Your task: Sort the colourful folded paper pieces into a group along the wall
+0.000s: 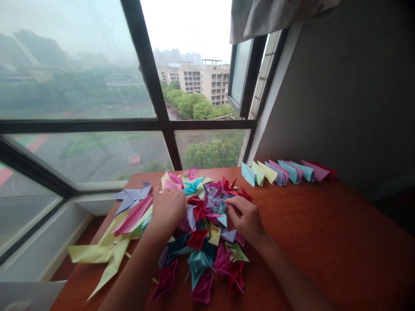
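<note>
You are working over a pile of folded papers (198, 239), which is occupying the tabletop (311, 242) at the centre and lower centre of the frame. Your left hand (169, 207) is curling its fingers downward at the pile's upper left, beside pink and yellow pieces; its fingertips are hiding, so whether it is grasping anything cannot be told. Your right hand (244, 216) is bringing thumb and forefinger together at the pile's right edge, against pale blue and lilac pieces; a firm hold cannot be confirmed. A yellow pinwheel (112, 252) is lying at lower left, a purple pinwheel (132, 199) above it. A row of folded sheets (292, 172) is standing at right, near the tabletop's far edge.
</note>
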Motion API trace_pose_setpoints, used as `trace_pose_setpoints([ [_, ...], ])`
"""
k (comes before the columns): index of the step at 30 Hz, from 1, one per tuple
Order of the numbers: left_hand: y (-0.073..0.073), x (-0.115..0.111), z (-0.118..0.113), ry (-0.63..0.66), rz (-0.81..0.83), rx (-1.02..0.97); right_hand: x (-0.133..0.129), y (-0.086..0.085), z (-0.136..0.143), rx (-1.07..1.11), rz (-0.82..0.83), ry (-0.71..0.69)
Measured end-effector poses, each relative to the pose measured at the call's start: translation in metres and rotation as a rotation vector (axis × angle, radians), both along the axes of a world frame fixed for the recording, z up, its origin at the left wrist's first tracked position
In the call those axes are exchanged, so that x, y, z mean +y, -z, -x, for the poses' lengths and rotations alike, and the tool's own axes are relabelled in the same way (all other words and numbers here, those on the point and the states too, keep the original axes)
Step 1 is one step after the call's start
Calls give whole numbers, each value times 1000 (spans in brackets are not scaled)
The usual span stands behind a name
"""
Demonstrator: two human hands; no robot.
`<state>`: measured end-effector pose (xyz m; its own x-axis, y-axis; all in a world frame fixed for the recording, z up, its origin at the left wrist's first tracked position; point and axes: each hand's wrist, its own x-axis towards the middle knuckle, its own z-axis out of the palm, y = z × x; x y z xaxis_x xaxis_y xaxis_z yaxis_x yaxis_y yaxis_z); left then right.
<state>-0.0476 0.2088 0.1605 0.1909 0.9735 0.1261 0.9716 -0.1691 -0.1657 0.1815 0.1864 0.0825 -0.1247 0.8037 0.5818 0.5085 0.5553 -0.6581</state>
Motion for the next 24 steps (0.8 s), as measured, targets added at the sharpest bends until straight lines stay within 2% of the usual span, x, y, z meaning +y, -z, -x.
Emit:
trace_pose_setpoints([
  [6,-9,-10,14,-85,-105,-41,1,0,-1,-2,8,-6],
  [8,-14,-15,21,-108,-150,-129,1,0,-1,4,13,-7],
  [10,-18,-20,26,-100,-187,-300,1,0,-1,12,18,-5],
  [12,-20,-27,29,-86,-225,-571,0,-1,-1,23,23,-2],
  [15,-20,-39,24,-103,-251,-1202,0,-3,-1,61,32,-1],
  [17,-18,-46,17,-130,-201,-1698,-2,-5,0,102,49,-11],
  [19,-13,-51,8,-134,-86,-2068,-4,-8,1,154,92,-31],
  [21,-6,-54,1,-127,45,-2281,-6,-10,2,224,170,-55],
  [24,8,-58,-3,-122,250,-2398,-10,-14,4,395,324,-120],
])
